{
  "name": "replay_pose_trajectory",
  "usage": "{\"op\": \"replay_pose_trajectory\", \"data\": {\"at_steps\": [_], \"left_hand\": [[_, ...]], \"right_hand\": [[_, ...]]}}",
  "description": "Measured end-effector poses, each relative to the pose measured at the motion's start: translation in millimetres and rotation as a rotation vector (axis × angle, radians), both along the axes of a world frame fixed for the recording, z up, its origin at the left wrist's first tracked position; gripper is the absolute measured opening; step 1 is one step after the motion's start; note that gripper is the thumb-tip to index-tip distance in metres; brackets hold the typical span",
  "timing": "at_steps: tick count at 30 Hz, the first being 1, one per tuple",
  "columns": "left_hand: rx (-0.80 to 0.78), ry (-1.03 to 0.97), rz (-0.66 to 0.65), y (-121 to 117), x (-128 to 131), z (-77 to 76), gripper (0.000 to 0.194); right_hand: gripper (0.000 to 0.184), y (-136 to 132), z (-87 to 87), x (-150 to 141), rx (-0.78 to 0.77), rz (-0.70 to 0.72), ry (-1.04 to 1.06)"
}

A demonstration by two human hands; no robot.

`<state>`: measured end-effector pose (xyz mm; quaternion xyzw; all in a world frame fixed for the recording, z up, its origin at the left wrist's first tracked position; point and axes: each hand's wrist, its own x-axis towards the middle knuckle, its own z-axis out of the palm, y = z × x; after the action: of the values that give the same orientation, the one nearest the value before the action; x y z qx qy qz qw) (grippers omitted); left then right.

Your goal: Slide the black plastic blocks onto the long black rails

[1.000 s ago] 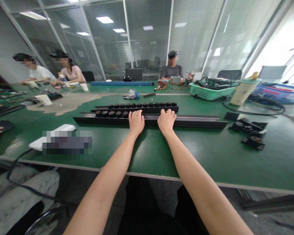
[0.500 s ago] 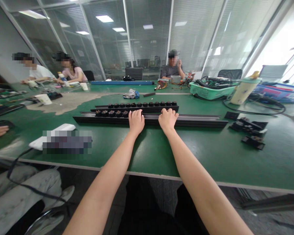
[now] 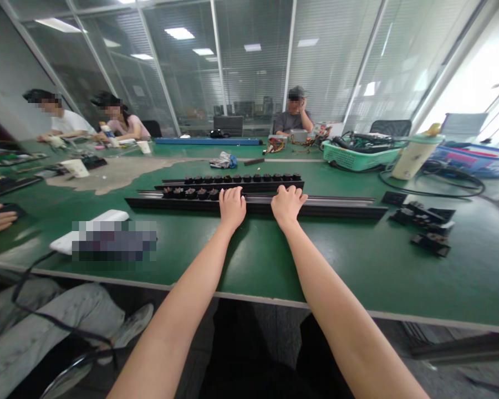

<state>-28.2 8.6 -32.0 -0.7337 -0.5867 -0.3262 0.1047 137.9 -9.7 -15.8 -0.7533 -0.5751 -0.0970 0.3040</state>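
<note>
Front black rail (image 3: 336,209): lying flat on the green workbench (image 3: 399,266), closest to us, just in front of the back black rail (image 3: 253,186) and running parallel to it.
Done so far: we count 12 small dark cup-shaped parts (image 3: 241,178) along the back rail, which looks filled end to end, plus 5 more (image 3: 190,193) at the left end of the front rail.
Still bare: the rest of the front rail, from those 5 rightward, as far as we can see past our hands.
Left hand (image 3: 232,208): resting on the front rail, fingers close together and curled over it, no pinch.
Right hand (image 3: 288,202): also on the front rail, fingers slightly spread, nothing pinched.
Loose pieces: about 5 black blocks (image 3: 419,213) on the bench to our right; they overlap, so the count is rough.
Nearby: 1 green basket of cables (image 3: 357,156), 1 person in a grey shirt (image 3: 292,120) across the bench.
</note>
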Motion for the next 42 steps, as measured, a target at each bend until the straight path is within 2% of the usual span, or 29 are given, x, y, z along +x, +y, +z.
{"op": "replay_pose_trajectory", "data": {"at_steps": [19,42], "left_hand": [[-0.01,-0.008,0.001,-2.3,1.2,2.8,0.042],[-0.01,-0.005,0.002,-1.4,0.5,1.5,0.042]], "right_hand": [[0.034,-7.7,6.6,-2.5,-0.036,-0.03,-0.09],[0.034,-5.9,5.6,4.4,-0.05,-0.063,-0.022]]}}
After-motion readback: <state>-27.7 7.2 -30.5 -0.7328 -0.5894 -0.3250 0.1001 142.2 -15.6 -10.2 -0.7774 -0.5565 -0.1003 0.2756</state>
